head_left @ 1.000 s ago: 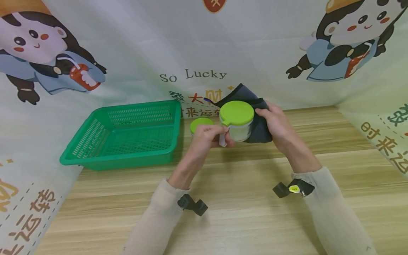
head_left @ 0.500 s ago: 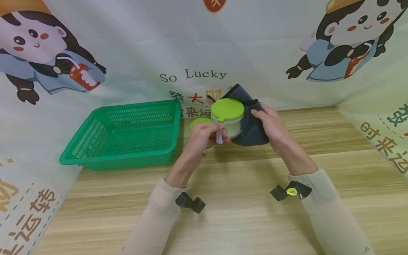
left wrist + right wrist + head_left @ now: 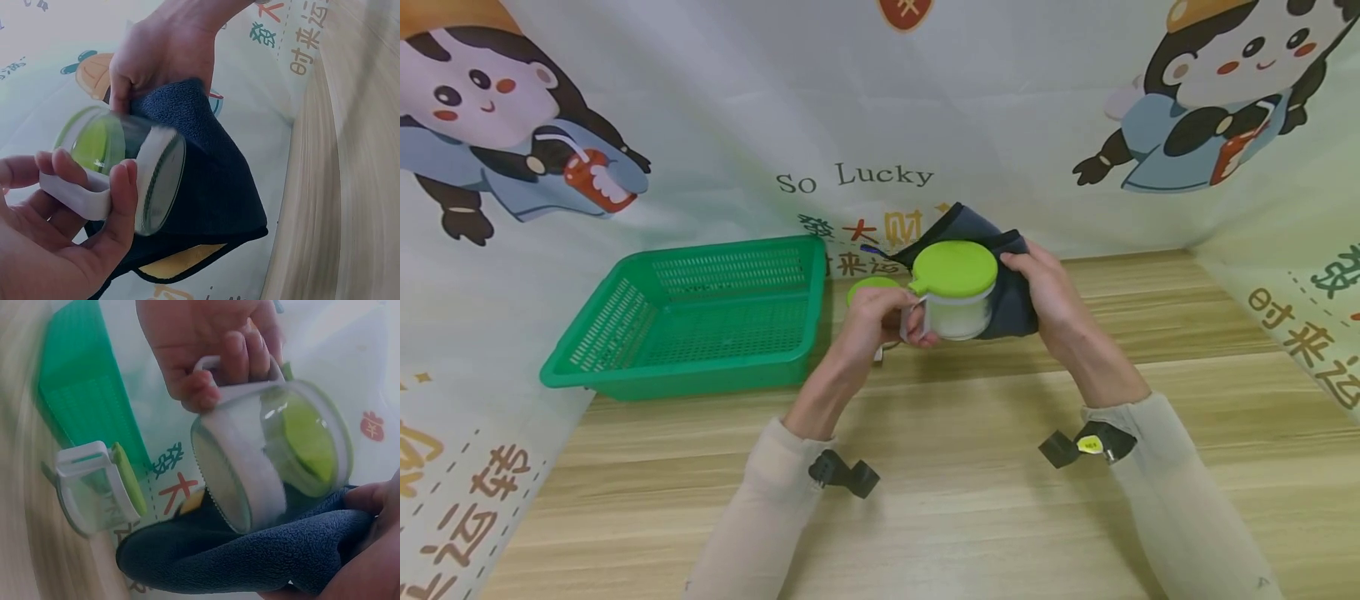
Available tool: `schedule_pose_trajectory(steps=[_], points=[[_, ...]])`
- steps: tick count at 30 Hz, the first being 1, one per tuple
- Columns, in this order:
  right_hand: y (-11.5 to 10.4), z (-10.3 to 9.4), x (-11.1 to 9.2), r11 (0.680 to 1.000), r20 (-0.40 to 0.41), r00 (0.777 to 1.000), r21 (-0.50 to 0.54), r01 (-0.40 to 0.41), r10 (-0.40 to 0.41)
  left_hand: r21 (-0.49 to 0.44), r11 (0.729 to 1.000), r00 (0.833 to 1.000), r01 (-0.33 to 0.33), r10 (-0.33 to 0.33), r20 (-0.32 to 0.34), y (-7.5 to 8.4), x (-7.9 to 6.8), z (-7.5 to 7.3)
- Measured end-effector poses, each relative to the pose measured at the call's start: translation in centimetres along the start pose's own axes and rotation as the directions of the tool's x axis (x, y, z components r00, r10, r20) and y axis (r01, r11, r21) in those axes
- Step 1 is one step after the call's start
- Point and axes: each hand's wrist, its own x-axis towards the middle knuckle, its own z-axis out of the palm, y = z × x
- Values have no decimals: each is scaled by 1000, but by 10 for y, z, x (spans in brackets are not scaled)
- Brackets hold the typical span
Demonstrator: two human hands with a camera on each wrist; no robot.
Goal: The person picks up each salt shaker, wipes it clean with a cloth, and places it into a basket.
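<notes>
A clear seasoning jar with a green lid [image 3: 955, 268] is held up above the table, tilted. My left hand [image 3: 872, 321] grips its white handle [image 3: 87, 197], with fingers curled through the loop. My right hand [image 3: 1052, 287] holds a dark blue cloth [image 3: 1017, 300], which lies against the jar's right side. Seen from the right wrist, the glass body [image 3: 244, 456] has a pale band near its base, and the cloth [image 3: 250, 556] touches it from below. Part of the cloth is hidden behind the jar.
A second green-lidded jar [image 3: 94, 494] stands on the table behind my left hand, mostly hidden in the head view. To its left is a green plastic basket [image 3: 700, 372]. A printed backdrop [image 3: 1037, 100] hangs behind the wooden table [image 3: 970, 483].
The jar shifted left, then back right, and turned so its handle now points left. The cloth moved along with it. Both hands kept their hold.
</notes>
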Motion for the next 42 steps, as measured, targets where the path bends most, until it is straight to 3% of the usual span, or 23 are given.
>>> schedule_pose_trajectory(steps=[5, 11, 19, 26, 32, 42], points=[[2, -2, 0, 998, -4, 1000, 67, -15, 15, -17, 1000, 999, 13, -12, 38, -1, -1, -1], [4, -2, 1, 997, 3, 1000, 75, -5, 4, -28, 998, 992, 56, -53, 118, -2, -2, -3], [7, -4, 2, 999, 97, 995, 29, -28, 25, -61, 993, 971, 104, -89, 220, -3, -1, -5], [9, -7, 2, 999, 229, 973, 8, -39, 36, -69, 992, 945, 103, -76, 319, -3, -2, -2], [11, -11, 2, 998, 277, 960, 25, -61, 52, -52, 994, 935, 94, -70, 347, -6, -3, 4], [15, -32, 8, 990, 312, 940, -48, -130, 138, -59, 992, 950, 109, -86, 300, -10, -3, 13]])
